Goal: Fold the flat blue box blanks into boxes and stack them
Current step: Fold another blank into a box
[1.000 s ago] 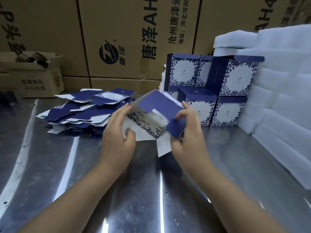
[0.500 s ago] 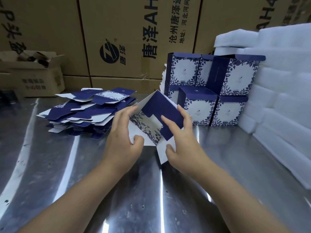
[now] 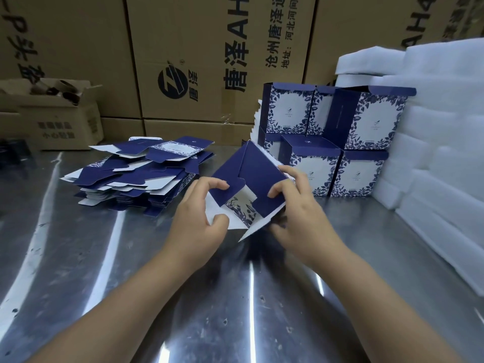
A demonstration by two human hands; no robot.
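A half-folded blue box blank [image 3: 251, 179] stands tilted above the steel table, its blue bottom flaps turned toward me and a white floral panel showing between them. My left hand [image 3: 201, 221] grips its left side, fingertips curled onto the left blue flap, thumb on the white panel below. My right hand [image 3: 296, 213] grips the right side, fingers bent over the right blue flap. A pile of flat blue blanks [image 3: 138, 174] lies to the left. Several folded boxes [image 3: 337, 142] stand stacked in two tiers behind the held blank.
The steel table [image 3: 131, 271] stretches toward me. White foam sheets [image 3: 440, 142] are piled along the right. Big brown cartons [image 3: 199, 56] wall the back, and a small open carton [image 3: 52, 113] sits at the back left.
Both hands have shifted their hold on the blank: the left fingers now curl over the left flap, and the right fingers press the right flap inward. The blank has turned more upright.
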